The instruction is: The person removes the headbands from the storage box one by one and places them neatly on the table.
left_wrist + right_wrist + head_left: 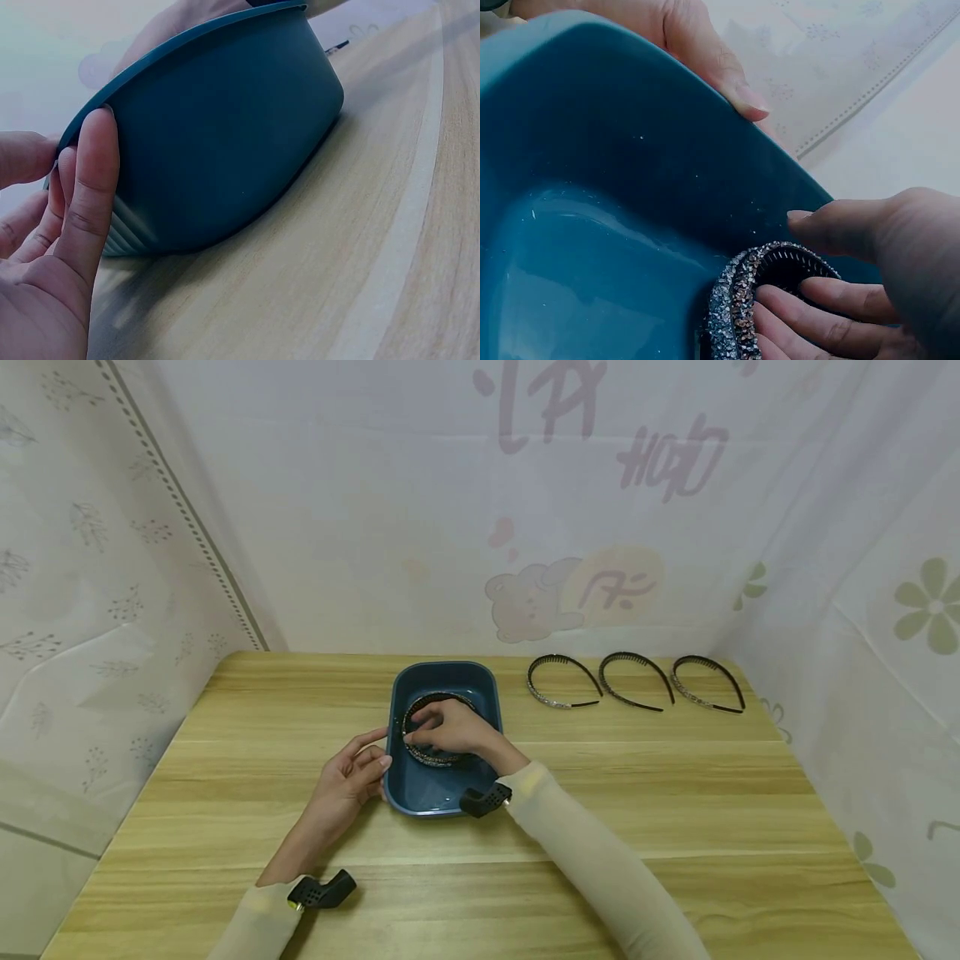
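Note:
A deep blue plastic basin point(423, 797) stands on the table and holds several glittery, toothed headbands point(450, 763), nested together. My right hand point(453, 727) reaches down into it. In the right wrist view the fingers point(825, 322) lie inside the loop of the sparkling headbands point(739, 307), and the thumb stays apart above them. At the basin's left side, my left hand point(352, 774) touches the wall and rim. The left wrist view shows its thumb point(94, 165) against the outside of the basin wall point(225, 135), just under the rim.
To the right of the basin, a row of three black headbands lies along the table's back: a left one point(551, 702), a middle one point(637, 703) and a right one point(693, 699). Patterned cloth point(375, 527) hangs behind the wooden table point(637, 810) and on both sides.

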Demonstrator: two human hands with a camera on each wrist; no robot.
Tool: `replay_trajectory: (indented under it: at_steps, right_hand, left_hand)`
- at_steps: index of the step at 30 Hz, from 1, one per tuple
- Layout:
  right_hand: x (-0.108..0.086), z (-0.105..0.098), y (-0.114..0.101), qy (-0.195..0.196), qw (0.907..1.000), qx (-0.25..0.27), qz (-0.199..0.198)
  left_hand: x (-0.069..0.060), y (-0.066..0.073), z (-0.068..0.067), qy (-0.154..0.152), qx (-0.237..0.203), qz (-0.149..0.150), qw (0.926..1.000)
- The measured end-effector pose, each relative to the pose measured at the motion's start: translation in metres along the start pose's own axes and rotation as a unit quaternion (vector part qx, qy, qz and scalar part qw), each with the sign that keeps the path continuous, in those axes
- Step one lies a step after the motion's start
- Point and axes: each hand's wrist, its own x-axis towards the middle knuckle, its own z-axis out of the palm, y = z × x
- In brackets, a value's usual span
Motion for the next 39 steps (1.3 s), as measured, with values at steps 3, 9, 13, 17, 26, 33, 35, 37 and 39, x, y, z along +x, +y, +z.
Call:
replay_trajectory:
  at_steps: [3, 9, 13, 17, 26, 33, 35, 37, 39]
  right_hand:
    - [0.001, 0.001, 0.001, 0.001, 1.0, -0.004, -0.001]
    - [0.003, 0.0, 0.002, -0.003, 0.9998, -0.019, -0.005]
    - [0.003, 0.0, 0.002, -0.008, 0.9996, -0.024, -0.01]
    - [0.004, 0.0, 0.001, -0.009, 0.9996, -0.022, -0.013]
    - [0.0, 0.001, -0.004, -0.004, 0.9999, -0.01, -0.01]
    - [-0.003, 0.001, -0.007, 0.0, 0.9994, -0.032, -0.017]
    - [-0.004, 0.001, -0.008, 0.0, 0.999, -0.04, -0.021]
    - [-0.005, 0.001, -0.008, 0.001, 0.9989, -0.042, -0.022]
    - [-0.005, 0.001, -0.008, 0.003, 0.9986, -0.046, -0.023]
  left_hand:
    - [0.0, 0.0, 0.0, -0.001, 0.004, 0.0, 1.0]
    - [0.0, 0.001, 0.001, 0.0, 0.003, 0.0, 1.0]
    - [0.0, 0.001, 0.001, 0.001, 0.0, 0.0, 1.0]
    - [0.0, 0.001, 0.001, 0.0, 0.0, 0.001, 1.0]
    - [0.0, -0.001, -0.001, -0.001, 0.002, 0.002, 1.0]
    - [0.0, 0.0, 0.001, 0.003, -0.005, -0.001, 1.0]
    - [0.0, 0.0, 0.001, 0.003, -0.005, -0.001, 1.0]
    - [0.0, 0.0, 0.001, 0.003, -0.004, -0.001, 1.0]
    - [-0.001, 0.0, 0.001, 0.003, -0.005, 0.0, 1.0]
